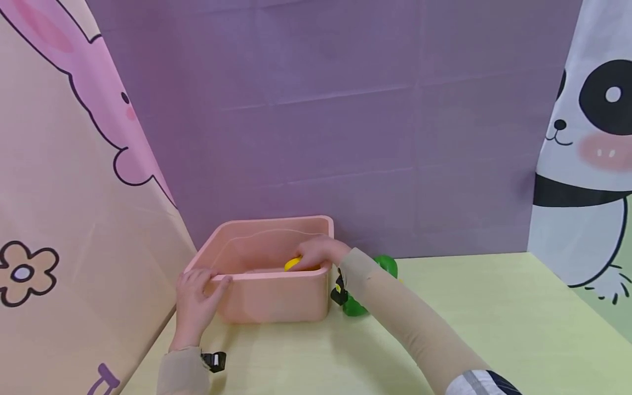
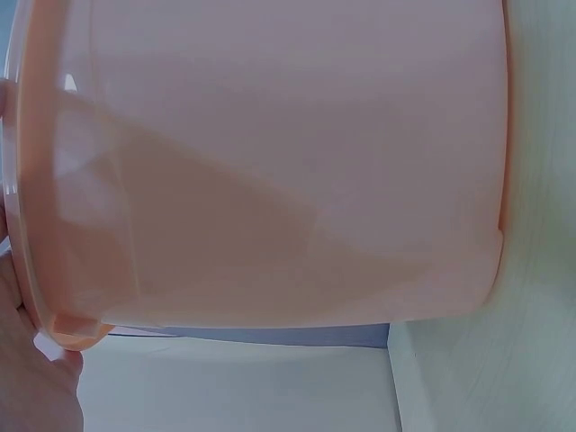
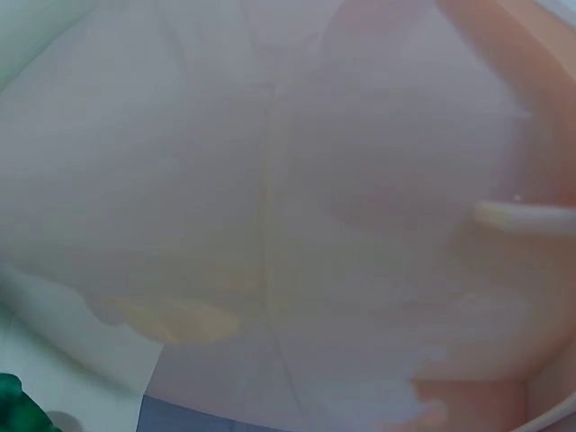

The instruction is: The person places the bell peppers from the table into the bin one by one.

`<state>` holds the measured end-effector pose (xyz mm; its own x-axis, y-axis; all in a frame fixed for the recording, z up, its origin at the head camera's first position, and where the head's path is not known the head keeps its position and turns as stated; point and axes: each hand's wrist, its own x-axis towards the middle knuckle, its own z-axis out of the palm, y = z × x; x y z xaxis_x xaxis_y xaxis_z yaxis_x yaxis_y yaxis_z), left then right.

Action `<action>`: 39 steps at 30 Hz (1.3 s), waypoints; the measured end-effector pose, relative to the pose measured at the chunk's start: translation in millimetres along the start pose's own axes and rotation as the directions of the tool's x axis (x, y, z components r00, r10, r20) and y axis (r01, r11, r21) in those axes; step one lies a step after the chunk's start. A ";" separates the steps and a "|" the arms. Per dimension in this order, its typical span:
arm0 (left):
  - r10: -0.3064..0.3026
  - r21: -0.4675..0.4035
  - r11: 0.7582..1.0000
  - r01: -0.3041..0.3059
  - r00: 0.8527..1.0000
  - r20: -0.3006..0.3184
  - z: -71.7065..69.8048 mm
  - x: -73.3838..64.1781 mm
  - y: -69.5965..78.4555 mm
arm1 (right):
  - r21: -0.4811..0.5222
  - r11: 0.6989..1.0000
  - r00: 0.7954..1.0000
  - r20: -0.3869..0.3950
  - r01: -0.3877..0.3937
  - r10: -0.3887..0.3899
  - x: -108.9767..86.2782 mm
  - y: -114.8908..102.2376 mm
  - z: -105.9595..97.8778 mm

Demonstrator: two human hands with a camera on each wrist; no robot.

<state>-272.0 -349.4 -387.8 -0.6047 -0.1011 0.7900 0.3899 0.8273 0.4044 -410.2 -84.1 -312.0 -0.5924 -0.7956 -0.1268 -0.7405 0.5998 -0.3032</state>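
Observation:
A pink plastic bin (image 1: 271, 299) stands on the table against the purple backdrop. My left hand (image 1: 195, 302) grips its near left corner, fingers over the rim and thumb along the front. The left wrist view has this hand (image 2: 36, 369) at the rim beside the bin's broad wall (image 2: 270, 180). My right hand (image 1: 318, 251) reaches over the right rim into the bin and holds a rounded yellow object (image 1: 292, 264). The front wall and the hand hide most of that object. In the right wrist view the bin's wall (image 3: 270, 180) fills most of the picture.
Right of the bin, partly behind the right forearm, are a shiny green rounded object (image 1: 387, 265) and another green piece (image 1: 354, 307). The pale yellow-green table (image 1: 469, 318) extends to the right. A printed cloth wall (image 1: 99, 247) rises close on the left.

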 end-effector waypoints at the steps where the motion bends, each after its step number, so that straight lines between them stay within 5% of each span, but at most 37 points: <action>1: 0.001 -0.001 1.000 -0.001 1.000 0.001 0.2 -0.2 0.2 | 0.004 1.000 1.000 0.008 -0.001 0.001 -0.3 0.0 0.2; 19: 0.001 -0.007 1.000 -0.001 1.000 -0.001 0.6 2.5 3.7 | -0.076 0.997 1.000 0.022 -0.006 0.007 -4.0 -1.8 -2.5; 29: 0.007 -0.004 1.000 -0.007 1.000 0.005 2.1 2.6 2.9 | -0.122 0.993 0.997 -0.078 0.004 -0.014 -3.8 0.1 0.6; 39: 0.004 -0.006 1.000 -0.004 1.000 0.007 2.0 0.5 1.9 | 0.117 0.986 0.964 -0.250 0.117 -0.085 -11.7 8.3 4.9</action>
<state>-273.0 -346.8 -387.7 -0.6082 -0.0934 0.7883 0.3967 0.8244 0.4038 -407.9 -70.2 -317.7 -0.5879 -0.7968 0.1397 -0.7625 0.4883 -0.4244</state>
